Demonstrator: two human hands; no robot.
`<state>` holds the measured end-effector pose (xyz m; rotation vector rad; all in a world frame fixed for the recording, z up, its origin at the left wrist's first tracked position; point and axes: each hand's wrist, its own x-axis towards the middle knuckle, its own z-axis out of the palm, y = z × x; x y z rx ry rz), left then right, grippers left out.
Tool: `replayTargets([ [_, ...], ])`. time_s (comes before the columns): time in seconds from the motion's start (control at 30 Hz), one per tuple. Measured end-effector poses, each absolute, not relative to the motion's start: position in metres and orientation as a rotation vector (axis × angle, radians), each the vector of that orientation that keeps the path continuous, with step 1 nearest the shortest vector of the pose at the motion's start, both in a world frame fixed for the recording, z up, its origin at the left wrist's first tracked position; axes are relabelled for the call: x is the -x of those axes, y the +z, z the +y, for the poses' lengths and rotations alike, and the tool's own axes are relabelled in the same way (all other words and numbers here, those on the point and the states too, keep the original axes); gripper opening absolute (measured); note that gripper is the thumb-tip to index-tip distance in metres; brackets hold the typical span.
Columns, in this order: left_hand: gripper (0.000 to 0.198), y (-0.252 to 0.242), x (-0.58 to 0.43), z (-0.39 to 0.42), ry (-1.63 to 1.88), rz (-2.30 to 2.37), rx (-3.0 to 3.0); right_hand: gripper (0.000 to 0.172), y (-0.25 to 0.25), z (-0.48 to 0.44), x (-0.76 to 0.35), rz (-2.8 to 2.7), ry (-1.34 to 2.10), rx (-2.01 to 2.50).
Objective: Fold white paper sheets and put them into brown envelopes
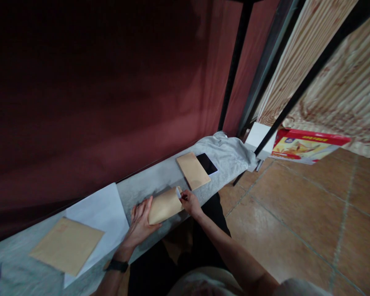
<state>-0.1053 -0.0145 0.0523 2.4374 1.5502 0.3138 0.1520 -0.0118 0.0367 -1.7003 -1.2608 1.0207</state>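
Observation:
A brown paper envelope lies bulged open on the cloth-covered bench in front of me. My left hand grips its left end, thumb along the near side and fingers over the far side. At the mouth on the right, a strip of white paper shows inside. My right hand is closed at this mouth, pinching the paper; its fingertips are partly hidden. Just beyond it, another brown envelope lies flat, touching a dark-screened phone or tablet.
To the left, a third brown envelope rests on white paper sheets. Grey cloth covers the bench, bunched at its far right end. A red and yellow box and a white box stand beyond. A dark red wall runs behind.

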Motion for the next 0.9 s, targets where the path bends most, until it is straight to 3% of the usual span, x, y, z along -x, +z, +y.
replayTargets([
  [0.17, 0.115, 0.054, 0.105, -0.012, 0.335, 1.538, -2.502, 0.038, 0.038, -0.011, -0.15, -0.948, 1.189, 1.636],
  [0.3, 0.113, 0.057, 0.106, -0.008, 0.338, 1.491, -2.566, 0.008, 0.04, -0.008, -0.15, -0.766, 1.401, 1.553],
  [0.43, 0.108, 0.06, 0.106, -0.004, 0.344, 1.476, -2.579, 0.015, 0.04, -0.007, -0.149, -0.685, 1.448, 1.51],
  [0.57, 0.095, 0.061, 0.102, -0.009, 0.492, 1.536, -2.482, 0.007, 0.042, -0.008, -0.146, -0.588, 1.452, 1.453],
  [0.73, 0.08, 0.053, 0.079, -0.038, 1.148, 1.93, -1.708, 0.014, 0.044, -0.011, -0.137, -0.485, 1.445, 1.38],
  [0.8, 0.072, 0.051, 0.06, -0.049, 1.176, 1.848, -1.235, 0.018, 0.043, -0.012, -0.131, -0.46, 1.441, 1.362],
  [0.9, 0.044, 0.054, 0.027, -0.054, 0.942, 1.401, -0.6, 0.021, 0.042, -0.015, -0.121, -0.435, 1.431, 1.342],
])
